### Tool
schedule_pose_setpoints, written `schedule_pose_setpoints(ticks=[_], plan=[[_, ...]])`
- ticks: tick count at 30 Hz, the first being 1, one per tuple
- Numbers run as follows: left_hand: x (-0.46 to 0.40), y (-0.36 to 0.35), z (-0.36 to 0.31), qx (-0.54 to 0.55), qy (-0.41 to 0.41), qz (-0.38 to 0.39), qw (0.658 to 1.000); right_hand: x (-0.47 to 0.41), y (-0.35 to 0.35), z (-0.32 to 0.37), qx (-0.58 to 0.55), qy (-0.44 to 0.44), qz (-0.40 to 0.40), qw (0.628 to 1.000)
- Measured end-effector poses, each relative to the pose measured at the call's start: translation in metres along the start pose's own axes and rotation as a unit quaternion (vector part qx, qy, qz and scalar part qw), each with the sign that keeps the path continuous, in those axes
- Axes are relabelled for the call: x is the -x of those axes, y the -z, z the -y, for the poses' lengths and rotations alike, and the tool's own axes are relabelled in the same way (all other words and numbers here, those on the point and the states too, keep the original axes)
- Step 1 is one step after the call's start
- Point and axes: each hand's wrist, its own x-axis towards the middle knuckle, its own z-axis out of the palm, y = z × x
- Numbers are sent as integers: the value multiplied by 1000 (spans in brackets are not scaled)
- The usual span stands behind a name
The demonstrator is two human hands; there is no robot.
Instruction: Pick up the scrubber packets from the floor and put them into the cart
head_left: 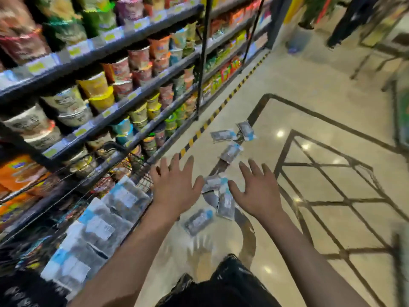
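Several grey scrubber packets with blue and white labels lie scattered on the glossy floor: one [223, 135] far out, one [231, 152] nearer, one [214, 182] between my hands, and one [199, 220] closest to me. My left hand [176, 185] and my right hand [257, 188] are both stretched forward above the floor with fingers spread, holding nothing. The wire cart [141, 173] stands at the left, and several scrubber packets [97, 231] lie inside it.
Store shelves [115, 72] full of cup noodles and snack bags run along the left, with a yellow-black striped strip at their base. A person's legs [347, 21] stand at the far right end of the aisle. Metal furniture legs [376, 56] stand at the right.
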Motion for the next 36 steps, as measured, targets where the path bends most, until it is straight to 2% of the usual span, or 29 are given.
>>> schedule_pose_setpoints(ticks=[10, 16, 22, 29, 36], plan=[[-64, -30, -196, -43, -149, 61, 986, 31, 17, -180, 9, -181, 14, 983], [-102, -56, -312, -56, -163, 89, 981, 31, 25, -307, 0, -231, 20, 973], [-141, -64, -376, -72, -143, 89, 983, -7, 17, -393, -39, -191, -9, 981], [-221, -73, -411, -69, -97, 94, 988, -111, 21, -437, -60, -156, 55, 984], [-361, -83, -458, -36, -63, 102, 992, -265, 11, -503, -25, -110, 91, 989]])
